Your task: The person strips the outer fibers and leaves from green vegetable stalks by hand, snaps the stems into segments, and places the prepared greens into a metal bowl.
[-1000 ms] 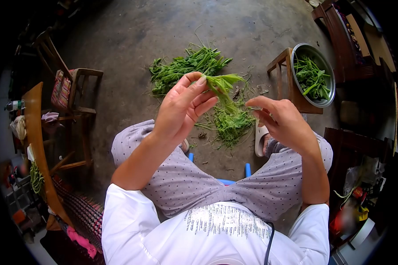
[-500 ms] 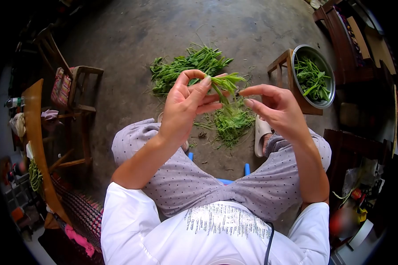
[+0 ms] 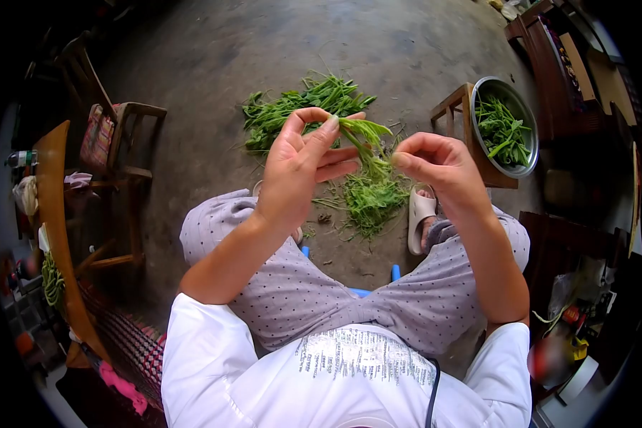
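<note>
Brown wood edged the far left: a table [image 3: 55, 235], its outer side lost in the black rim of the round view. A bottle [image 3: 23, 158], too small to read, stood near it, and a coil of green rope [image 3: 52, 279] hung lower down. Right of these was a chair [image 3: 132, 108] with a patterned cushion [image 3: 97, 137]; its back faded into shadow.

In the middle, on the concrete floor [image 3: 214, 64], lay a pile [image 3: 274, 118] of leafy green stems, partly covered by the left hand [image 3: 333, 124]. That hand's thumb and forefinger were clamped on a green sprig [image 3: 364, 131], held up above the floor between the two hands, its other fingers spread behind it. The sprig's drooping lower end was hard to separate from the heap [image 3: 374, 203] of fine green scraps beyond it.

Just beside the sprig, the right hand [image 3: 396, 160] had its thumb and forefinger together; whether a strand was pinched between them could not be told. Below it showed a pale slipper [image 3: 416, 225], partly covered by the trousers [image 3: 442, 303].

Farther right, a metal bowl [image 3: 503, 88] of greens [image 3: 503, 132] hid part of a wooden stool [image 3: 468, 114]. At the far right, a dark cabinet [image 3: 542, 107] was cut off by the black rim, and a red object [image 3: 549, 360] below was blurred beyond recognition.
</note>
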Demonstrator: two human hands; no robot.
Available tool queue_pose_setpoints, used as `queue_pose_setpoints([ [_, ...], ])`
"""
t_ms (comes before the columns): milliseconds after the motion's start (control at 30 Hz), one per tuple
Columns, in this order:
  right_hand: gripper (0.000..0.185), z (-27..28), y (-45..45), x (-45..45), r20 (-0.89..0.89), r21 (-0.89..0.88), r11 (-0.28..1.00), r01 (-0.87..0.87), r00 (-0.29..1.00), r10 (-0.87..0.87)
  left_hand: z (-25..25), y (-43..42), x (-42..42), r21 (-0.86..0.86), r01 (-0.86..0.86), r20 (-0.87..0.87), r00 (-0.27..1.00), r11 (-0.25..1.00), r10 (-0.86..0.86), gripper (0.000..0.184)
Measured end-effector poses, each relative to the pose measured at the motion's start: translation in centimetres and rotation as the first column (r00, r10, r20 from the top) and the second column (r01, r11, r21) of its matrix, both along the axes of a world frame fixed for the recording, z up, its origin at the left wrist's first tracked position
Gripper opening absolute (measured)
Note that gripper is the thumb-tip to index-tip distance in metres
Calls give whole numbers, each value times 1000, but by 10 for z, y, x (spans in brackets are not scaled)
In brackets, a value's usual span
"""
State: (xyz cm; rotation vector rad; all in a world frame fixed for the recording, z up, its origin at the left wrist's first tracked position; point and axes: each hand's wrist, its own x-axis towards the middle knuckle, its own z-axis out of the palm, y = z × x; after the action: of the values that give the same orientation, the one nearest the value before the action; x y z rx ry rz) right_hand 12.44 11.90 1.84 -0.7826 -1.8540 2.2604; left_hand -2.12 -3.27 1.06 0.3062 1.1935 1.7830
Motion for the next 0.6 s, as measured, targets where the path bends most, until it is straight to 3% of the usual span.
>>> queue_pose_setpoints([
  [200,8,11,40,28,-187,-49,999,6,982,-15,-5,-7,-14,-1,-76,-24,997,997,76,20],
  [233,10,18,49,33,-218,-120,991,-50,976,22,-6,-8,-15,0,-81,-22,996,997,81,20],
  [300,13,19,56,38,-171,-93,994,-51,985,34,-6,-7,-16,17,-109,-3,994,994,109,21],
  [367,12,17,42,32,107,242,960,-139,987,116,-8,-7,-15,8,-100,6,995,995,100,21],
  [400,9,11,34,30,254,339,916,-217,958,133,-8,-4,-14,0,-87,12,996,996,87,22],
  [467,11,-21,16,33,262,779,559,-283,958,119,-8,4,-8,-22,-74,27,997,997,75,21],
  [500,10,-28,7,33,348,833,411,-371,928,133,-8,11,-3,-46,-69,54,996,997,71,21],
  [600,14,-55,-7,40,512,747,354,-562,827,234,5,51,23,-20,15,93,996,1000,-13,22],
])
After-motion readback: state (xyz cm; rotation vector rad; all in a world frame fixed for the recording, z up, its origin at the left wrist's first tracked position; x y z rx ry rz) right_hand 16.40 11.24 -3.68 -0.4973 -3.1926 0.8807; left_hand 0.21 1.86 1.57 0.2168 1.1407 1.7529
